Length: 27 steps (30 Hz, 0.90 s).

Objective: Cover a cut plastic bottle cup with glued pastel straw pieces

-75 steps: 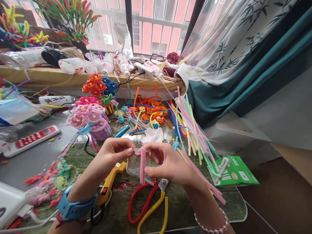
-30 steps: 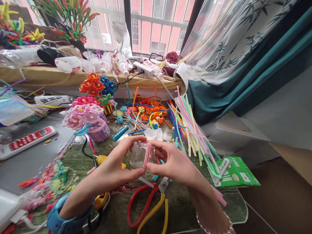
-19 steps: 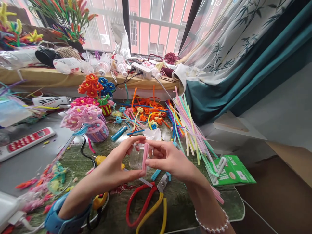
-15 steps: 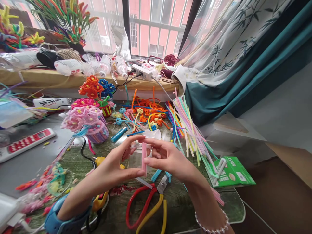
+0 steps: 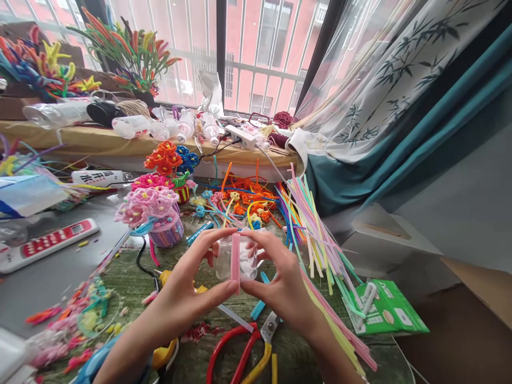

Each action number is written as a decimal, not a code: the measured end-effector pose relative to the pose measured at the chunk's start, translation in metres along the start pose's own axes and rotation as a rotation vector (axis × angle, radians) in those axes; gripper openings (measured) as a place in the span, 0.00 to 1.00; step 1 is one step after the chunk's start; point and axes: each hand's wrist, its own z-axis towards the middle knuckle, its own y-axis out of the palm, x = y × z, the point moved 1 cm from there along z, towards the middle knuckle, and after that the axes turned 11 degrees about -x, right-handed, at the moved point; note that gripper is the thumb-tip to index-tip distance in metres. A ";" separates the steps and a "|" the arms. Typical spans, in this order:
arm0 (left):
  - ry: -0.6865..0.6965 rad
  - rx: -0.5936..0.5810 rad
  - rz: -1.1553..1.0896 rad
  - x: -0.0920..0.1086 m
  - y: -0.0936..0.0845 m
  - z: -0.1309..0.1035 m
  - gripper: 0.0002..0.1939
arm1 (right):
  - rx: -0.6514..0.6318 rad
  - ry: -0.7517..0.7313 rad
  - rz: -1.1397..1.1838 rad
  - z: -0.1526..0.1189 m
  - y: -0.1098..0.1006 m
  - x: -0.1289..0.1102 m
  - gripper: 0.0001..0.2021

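A clear plastic cup (image 5: pixel 224 261) is held between both hands, just above the table. Against its near side stands a short pink pipe-cleaner strip (image 5: pixel 235 261), upright. My left hand (image 5: pixel 196 277) has its thumb at the strip's lower end and its index finger at the top. My right hand (image 5: pixel 282 272) mirrors this grip from the other side, thumb low and index finger high. Other fingers show through and behind the cup. Below the hands lie scissors (image 5: pixel 258 341) with one red and one yellow handle, beside short blue pipe-cleaner pieces (image 5: pixel 259 306).
Pipe-cleaner bundles (image 5: pixel 312 218) lie to the right, near a green packet (image 5: pixel 394 306). Pipe-cleaner flower pots (image 5: pixel 166 232) stand back left. A yellow glue gun (image 5: pixel 165 352) rests partly under my left arm. Bottles (image 5: pixel 132 127) and a power strip (image 5: pixel 241 137) line the sill.
My right thumb has slid from the middle of the pink strip to its lower end. The strip now faces me more squarely. The whole view has shifted slightly.
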 end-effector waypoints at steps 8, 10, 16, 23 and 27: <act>0.050 0.035 0.213 0.002 0.000 0.000 0.32 | -0.008 -0.023 -0.045 -0.001 0.002 0.007 0.34; 0.055 0.036 0.222 0.003 0.001 -0.001 0.32 | -0.011 -0.063 -0.049 -0.001 0.003 0.007 0.33; 0.031 0.030 0.264 0.005 0.005 -0.004 0.33 | -0.014 -0.155 -0.103 0.001 0.003 0.008 0.27; 0.058 0.058 0.283 0.009 0.006 -0.004 0.34 | -0.025 -0.172 -0.093 0.001 0.004 0.010 0.28; 0.060 0.073 0.302 0.009 0.006 -0.003 0.35 | -0.041 -0.174 -0.084 0.001 0.004 0.013 0.28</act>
